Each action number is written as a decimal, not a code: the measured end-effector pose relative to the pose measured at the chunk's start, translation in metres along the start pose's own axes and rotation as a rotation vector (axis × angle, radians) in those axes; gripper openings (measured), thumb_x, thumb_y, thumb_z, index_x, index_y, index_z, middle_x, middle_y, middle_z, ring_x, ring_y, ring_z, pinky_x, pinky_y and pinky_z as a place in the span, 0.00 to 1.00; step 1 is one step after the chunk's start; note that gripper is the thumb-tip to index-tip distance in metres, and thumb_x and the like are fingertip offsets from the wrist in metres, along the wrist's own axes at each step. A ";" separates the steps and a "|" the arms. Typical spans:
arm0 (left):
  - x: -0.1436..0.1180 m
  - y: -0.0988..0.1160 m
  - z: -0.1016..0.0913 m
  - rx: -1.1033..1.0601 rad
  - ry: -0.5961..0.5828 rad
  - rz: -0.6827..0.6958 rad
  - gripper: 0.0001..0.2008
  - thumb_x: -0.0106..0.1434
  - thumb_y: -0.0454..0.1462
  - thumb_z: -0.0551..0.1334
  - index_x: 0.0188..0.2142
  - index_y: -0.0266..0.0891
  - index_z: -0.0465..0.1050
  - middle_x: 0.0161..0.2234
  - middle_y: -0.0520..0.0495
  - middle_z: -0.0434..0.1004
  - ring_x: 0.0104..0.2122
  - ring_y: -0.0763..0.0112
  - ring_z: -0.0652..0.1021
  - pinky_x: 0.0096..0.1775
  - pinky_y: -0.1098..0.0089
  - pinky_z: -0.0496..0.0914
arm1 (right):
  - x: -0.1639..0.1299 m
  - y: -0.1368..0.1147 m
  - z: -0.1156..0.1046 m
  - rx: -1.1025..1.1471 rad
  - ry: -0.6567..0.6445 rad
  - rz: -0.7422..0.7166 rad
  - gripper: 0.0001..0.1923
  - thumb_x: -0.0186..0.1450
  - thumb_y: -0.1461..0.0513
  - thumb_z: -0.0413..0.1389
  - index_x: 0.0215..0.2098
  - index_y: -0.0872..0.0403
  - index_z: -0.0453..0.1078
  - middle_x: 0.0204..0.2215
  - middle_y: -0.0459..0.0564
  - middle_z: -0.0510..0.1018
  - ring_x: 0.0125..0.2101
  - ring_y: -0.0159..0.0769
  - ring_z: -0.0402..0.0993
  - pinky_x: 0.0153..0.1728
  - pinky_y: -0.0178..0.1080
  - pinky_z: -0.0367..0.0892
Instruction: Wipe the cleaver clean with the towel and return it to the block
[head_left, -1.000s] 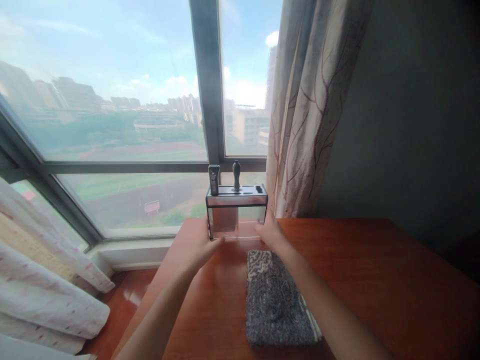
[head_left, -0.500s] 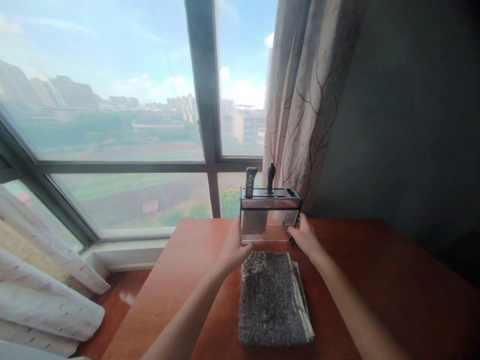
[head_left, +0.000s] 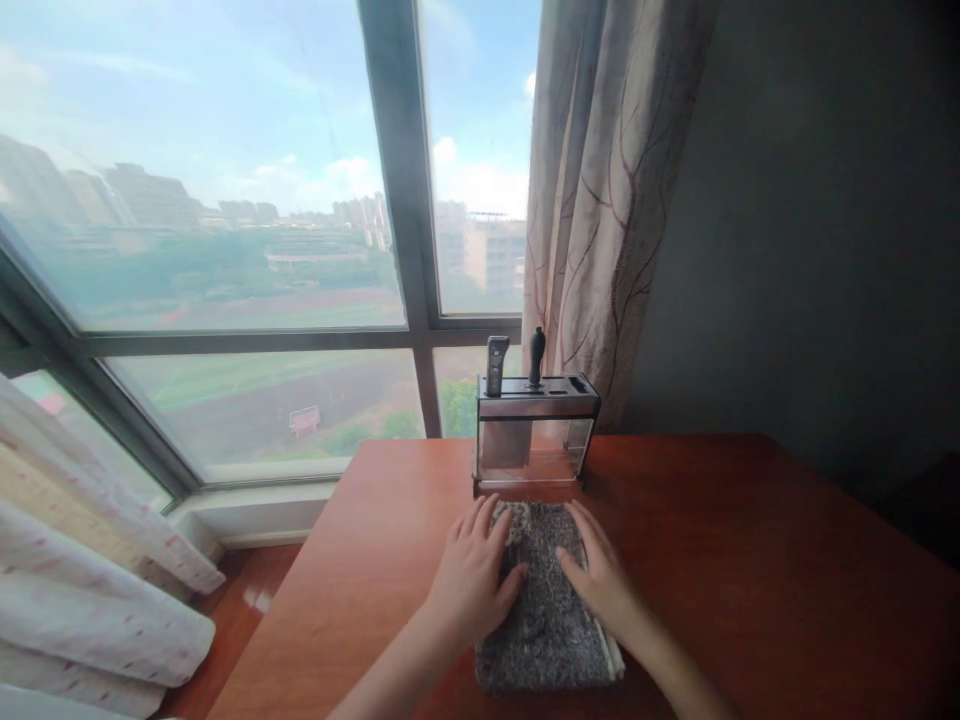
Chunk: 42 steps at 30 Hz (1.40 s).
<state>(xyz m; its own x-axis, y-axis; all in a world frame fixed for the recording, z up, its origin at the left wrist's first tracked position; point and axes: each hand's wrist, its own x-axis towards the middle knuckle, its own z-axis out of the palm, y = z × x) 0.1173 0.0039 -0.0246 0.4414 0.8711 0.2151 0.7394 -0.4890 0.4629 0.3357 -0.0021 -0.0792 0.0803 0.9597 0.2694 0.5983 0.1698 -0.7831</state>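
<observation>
— Where are my hands?
— My left hand (head_left: 474,575) and right hand (head_left: 598,578) lie flat, fingers spread, on the gray towel (head_left: 546,620).
— And the towel?
— On the table (head_left: 750,560), just before the knife rack (head_left: 535,432).

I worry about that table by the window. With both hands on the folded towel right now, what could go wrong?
The knife holder stands just beyond the grey towel, so pushing the towel forward with the left hand and right hand might nudge it. It holds two handled tools that stick up and could tip out if it toppled. The towel's near edge lies close to the table's front edge, so pulling it back might drag it off.
</observation>
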 end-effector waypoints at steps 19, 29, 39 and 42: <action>0.018 0.001 -0.017 -0.085 0.237 0.080 0.16 0.65 0.38 0.54 0.52 0.44 0.67 0.52 0.41 0.71 0.51 0.59 0.73 0.51 0.57 0.68 | 0.010 0.002 0.025 -0.183 0.060 -0.150 0.24 0.62 0.64 0.49 0.57 0.59 0.66 0.58 0.59 0.68 0.59 0.45 0.62 0.61 0.49 0.58; 0.128 0.018 -0.126 -0.127 0.735 0.018 0.19 0.62 0.43 0.60 0.50 0.39 0.66 0.45 0.42 0.76 0.34 0.67 0.75 0.36 0.66 0.69 | 0.010 0.006 0.027 -0.135 0.112 -0.155 0.24 0.62 0.63 0.51 0.56 0.58 0.68 0.56 0.59 0.70 0.58 0.47 0.64 0.60 0.50 0.60; 0.169 0.016 -0.134 -0.052 0.559 -0.062 0.16 0.59 0.50 0.61 0.41 0.43 0.71 0.34 0.48 0.80 0.31 0.63 0.78 0.31 0.69 0.64 | 0.010 0.005 0.025 -0.126 0.100 -0.152 0.24 0.62 0.63 0.50 0.56 0.60 0.68 0.56 0.59 0.70 0.58 0.46 0.64 0.60 0.50 0.60; 0.172 0.020 -0.138 -0.025 0.548 -0.062 0.16 0.59 0.50 0.61 0.40 0.43 0.71 0.34 0.47 0.80 0.32 0.63 0.78 0.32 0.69 0.64 | 0.009 0.004 0.024 -0.118 0.106 -0.154 0.24 0.61 0.63 0.51 0.55 0.58 0.68 0.56 0.58 0.70 0.58 0.46 0.64 0.60 0.50 0.60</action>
<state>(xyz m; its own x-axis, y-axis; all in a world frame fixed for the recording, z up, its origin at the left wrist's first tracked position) 0.1381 0.1504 0.1403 0.0635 0.7975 0.6000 0.7406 -0.4407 0.5073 0.3195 0.0126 -0.0937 0.0605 0.8944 0.4431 0.6983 0.2793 -0.6591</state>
